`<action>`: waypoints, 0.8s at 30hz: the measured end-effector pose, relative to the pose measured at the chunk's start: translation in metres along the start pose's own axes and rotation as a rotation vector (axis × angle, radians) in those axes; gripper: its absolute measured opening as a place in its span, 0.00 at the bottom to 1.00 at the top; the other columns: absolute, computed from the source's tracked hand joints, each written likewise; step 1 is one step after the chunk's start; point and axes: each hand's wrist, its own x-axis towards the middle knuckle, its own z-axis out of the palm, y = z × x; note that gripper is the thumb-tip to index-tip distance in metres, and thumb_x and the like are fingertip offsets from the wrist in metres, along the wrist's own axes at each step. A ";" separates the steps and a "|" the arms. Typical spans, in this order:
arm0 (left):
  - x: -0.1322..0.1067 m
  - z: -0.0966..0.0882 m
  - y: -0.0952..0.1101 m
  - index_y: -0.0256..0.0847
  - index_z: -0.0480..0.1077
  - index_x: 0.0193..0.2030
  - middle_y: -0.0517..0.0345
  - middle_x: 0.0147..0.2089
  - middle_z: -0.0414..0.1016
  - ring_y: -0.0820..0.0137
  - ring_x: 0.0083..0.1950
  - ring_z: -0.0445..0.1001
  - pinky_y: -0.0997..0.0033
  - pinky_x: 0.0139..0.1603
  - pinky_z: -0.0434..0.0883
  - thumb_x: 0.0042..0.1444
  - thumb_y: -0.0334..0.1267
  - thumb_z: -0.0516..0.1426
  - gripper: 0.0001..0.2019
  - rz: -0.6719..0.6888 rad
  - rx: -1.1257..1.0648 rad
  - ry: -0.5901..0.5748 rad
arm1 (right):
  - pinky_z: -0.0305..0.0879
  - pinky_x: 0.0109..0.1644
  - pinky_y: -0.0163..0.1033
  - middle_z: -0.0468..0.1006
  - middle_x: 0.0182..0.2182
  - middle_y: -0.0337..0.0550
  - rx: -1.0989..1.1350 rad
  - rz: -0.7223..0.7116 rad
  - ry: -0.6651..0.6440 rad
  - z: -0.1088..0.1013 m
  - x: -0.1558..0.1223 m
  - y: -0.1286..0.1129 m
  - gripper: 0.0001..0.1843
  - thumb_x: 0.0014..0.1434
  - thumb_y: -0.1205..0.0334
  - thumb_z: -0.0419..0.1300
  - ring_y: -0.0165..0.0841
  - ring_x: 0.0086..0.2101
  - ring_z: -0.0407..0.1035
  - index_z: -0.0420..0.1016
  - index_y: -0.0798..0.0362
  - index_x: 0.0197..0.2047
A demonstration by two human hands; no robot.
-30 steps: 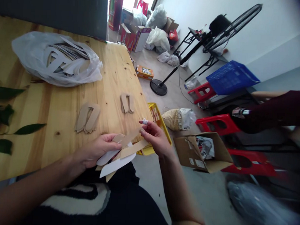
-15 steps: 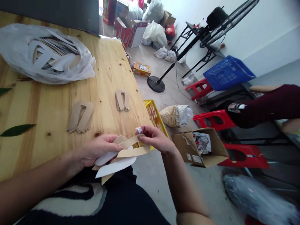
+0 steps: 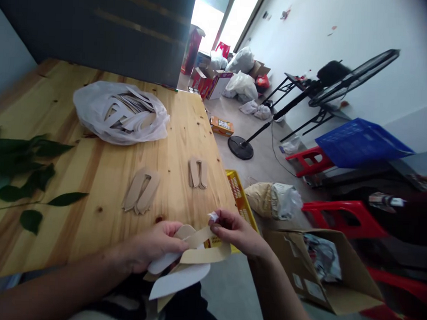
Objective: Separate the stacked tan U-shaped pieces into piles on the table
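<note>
My left hand is closed around several U-shaped card pieces, some white and some beige, fanned out above my lap. A curved beige strip reaches from that bunch to my right hand, whose thumb and fingers pinch its bend. Something small and white shows at my right index fingertip; whether it is a wrap or a scrap I cannot tell. On the table beyond my hands lie a larger stack of brown U-shaped pieces and a smaller brown stack.
A clear plastic bag of white cut pieces sits on the wooden table. Green leaves lie at the left. Below the table's right edge are a yellow crate and an open cardboard box. A fan stands beyond.
My view has swung up and to the left, so everything sits lower and further right. Both hands keep the same hold on the card pieces.
</note>
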 end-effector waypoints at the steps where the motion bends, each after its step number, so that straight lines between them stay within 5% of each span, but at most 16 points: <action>1: 0.000 -0.002 0.001 0.38 0.72 0.35 0.60 0.29 0.76 0.74 0.26 0.71 0.75 0.26 0.67 0.40 0.38 0.70 0.16 0.003 -0.004 0.001 | 0.59 0.32 0.34 0.66 0.28 0.35 -0.007 -0.001 -0.004 0.001 0.003 -0.002 0.19 0.56 0.47 0.72 0.27 0.28 0.58 0.73 0.52 0.36; 10: -0.012 -0.019 0.011 0.38 0.73 0.38 0.60 0.31 0.76 0.74 0.27 0.71 0.75 0.28 0.67 0.42 0.42 0.71 0.18 0.089 -0.050 0.061 | 0.61 0.33 0.33 0.73 0.34 0.38 0.054 0.056 0.022 0.011 0.030 -0.010 0.19 0.56 0.49 0.73 0.29 0.32 0.66 0.75 0.49 0.44; 16: -0.025 -0.036 0.012 0.38 0.73 0.41 0.60 0.32 0.75 0.74 0.27 0.71 0.74 0.28 0.66 0.45 0.43 0.70 0.19 0.165 -0.098 0.156 | 0.62 0.34 0.34 0.75 0.32 0.39 0.059 0.025 0.183 0.025 0.049 -0.008 0.16 0.55 0.49 0.74 0.30 0.31 0.66 0.78 0.49 0.39; 24: -0.048 -0.061 0.006 0.39 0.71 0.42 0.61 0.30 0.75 0.76 0.24 0.69 0.76 0.25 0.64 0.46 0.46 0.70 0.20 0.191 -0.097 0.179 | 0.61 0.33 0.35 0.74 0.31 0.40 0.005 0.040 0.148 0.036 0.080 -0.022 0.17 0.54 0.48 0.75 0.31 0.31 0.64 0.78 0.50 0.35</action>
